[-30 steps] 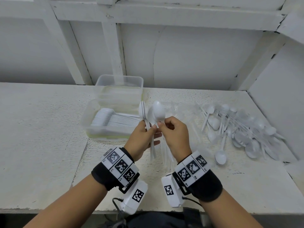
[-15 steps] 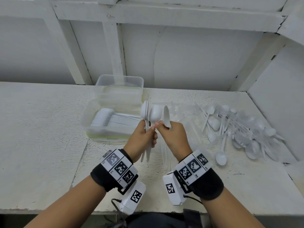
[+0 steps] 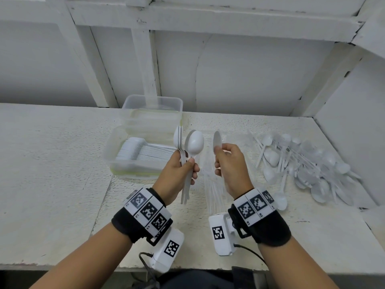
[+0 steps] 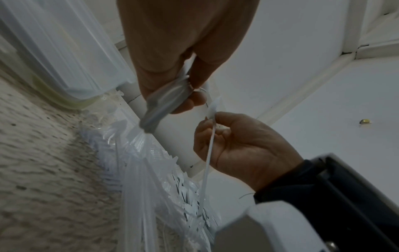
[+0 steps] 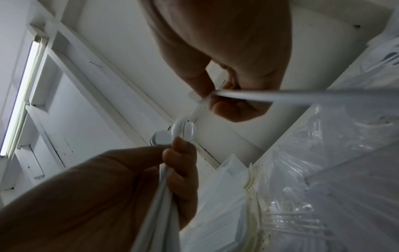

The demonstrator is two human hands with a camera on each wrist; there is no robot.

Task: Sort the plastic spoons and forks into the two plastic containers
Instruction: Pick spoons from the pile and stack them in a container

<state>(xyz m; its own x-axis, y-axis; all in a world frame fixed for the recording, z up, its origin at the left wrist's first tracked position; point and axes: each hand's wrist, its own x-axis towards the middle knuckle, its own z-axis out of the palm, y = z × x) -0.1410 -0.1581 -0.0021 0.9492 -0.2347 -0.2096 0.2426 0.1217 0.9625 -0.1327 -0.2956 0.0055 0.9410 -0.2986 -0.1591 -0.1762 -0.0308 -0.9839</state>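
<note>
head view: the left hand [image 3: 179,170] is held above the table [image 3: 52,163], just in front of the near container [image 3: 116,147], its fingers [image 3: 192,163] clenched round the handles of a bunch of spoons [image 3: 190,144] whose bowls stand upright above the fist. the right hand [image 3: 231,165] is just right of the bunch and apart from it, its fingers pinching a single spoon [image 3: 217,140] near the neck, bowl up and turned edge-on, handle running down past the palm.

the near container lies on the table behind the left hand and holds a neat row of white cutlery [image 3: 145,152], heads to the left; whether these are forks or spoons is hard to tell. a second container [image 3: 152,107] stands just behind it, touching it, against the wall. right of the near container, under and between the hands, lies a clear bag [image 3: 212,184] of clear cutlery. further right, well apart from the container, a loose pile of spoons [image 3: 302,163] is spread on the table up to the side wall.

left wrist view: the single spoon's thin handle [image 4: 208,153] crosses the right palm, held by thumb and fingertips. right wrist view: the bunch's bowls [image 5: 175,133] show above the left fist.
</note>
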